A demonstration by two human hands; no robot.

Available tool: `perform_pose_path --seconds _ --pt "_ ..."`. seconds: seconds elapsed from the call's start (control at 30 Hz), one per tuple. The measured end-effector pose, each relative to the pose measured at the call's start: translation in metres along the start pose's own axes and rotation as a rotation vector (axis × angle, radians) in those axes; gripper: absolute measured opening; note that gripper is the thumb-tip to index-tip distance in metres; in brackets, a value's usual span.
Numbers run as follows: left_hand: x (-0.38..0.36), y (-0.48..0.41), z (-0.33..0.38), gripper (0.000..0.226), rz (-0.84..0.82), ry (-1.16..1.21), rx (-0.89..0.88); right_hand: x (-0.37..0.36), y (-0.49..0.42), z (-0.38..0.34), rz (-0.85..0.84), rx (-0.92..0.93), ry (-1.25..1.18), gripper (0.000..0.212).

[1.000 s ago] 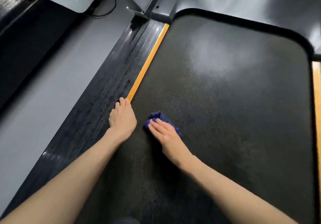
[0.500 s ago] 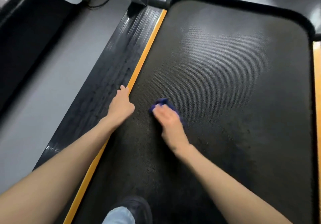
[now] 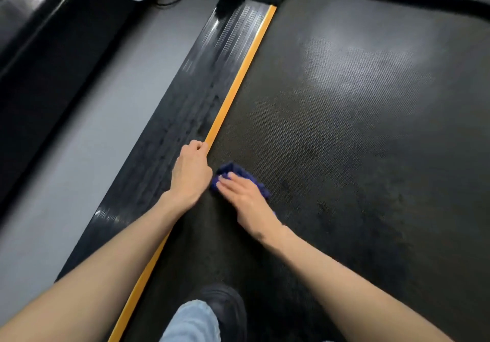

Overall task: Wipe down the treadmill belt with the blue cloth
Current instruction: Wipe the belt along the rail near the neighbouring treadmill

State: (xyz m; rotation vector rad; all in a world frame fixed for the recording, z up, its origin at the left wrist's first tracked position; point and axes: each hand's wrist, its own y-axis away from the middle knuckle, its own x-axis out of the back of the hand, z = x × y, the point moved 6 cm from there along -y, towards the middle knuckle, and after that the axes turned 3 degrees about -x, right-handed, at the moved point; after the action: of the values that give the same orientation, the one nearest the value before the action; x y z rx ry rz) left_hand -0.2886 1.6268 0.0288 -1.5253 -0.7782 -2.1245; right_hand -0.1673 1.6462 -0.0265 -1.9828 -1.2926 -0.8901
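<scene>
Fingers [image 3: 225, 180] of the right hand [image 3: 248, 201] are out straight and flat, pressing the crumpled dark-blue cloth [image 3: 233, 169] onto the black textured treadmill belt [image 3: 344, 142]. The cloth is near the belt's left edge, just beside the left hand [image 3: 191, 171]. That hand's fingers [image 3: 197, 146] are clenched under and hold nothing, knuckles down on the long orange edge strip [image 3: 238, 76] between the belt and the black ribbed side rail [image 3: 191, 89]. Beyond the rail is grey floor [image 3: 92, 142], and low in shot a black shoe [image 3: 228, 302] stands on the belt.
</scene>
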Motion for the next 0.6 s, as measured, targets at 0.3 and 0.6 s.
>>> perform_pose_path --seconds 0.3,0.6 --pt "0.004 -0.008 -0.005 0.039 -0.053 0.025 0.049 0.059 -0.024 0.087 0.211 -0.485 0.083 0.062" --pt "0.005 -0.009 -0.008 0.043 -0.105 -0.033 0.050 0.032 -0.042 0.054 -0.050 0.098 0.236 0.047"
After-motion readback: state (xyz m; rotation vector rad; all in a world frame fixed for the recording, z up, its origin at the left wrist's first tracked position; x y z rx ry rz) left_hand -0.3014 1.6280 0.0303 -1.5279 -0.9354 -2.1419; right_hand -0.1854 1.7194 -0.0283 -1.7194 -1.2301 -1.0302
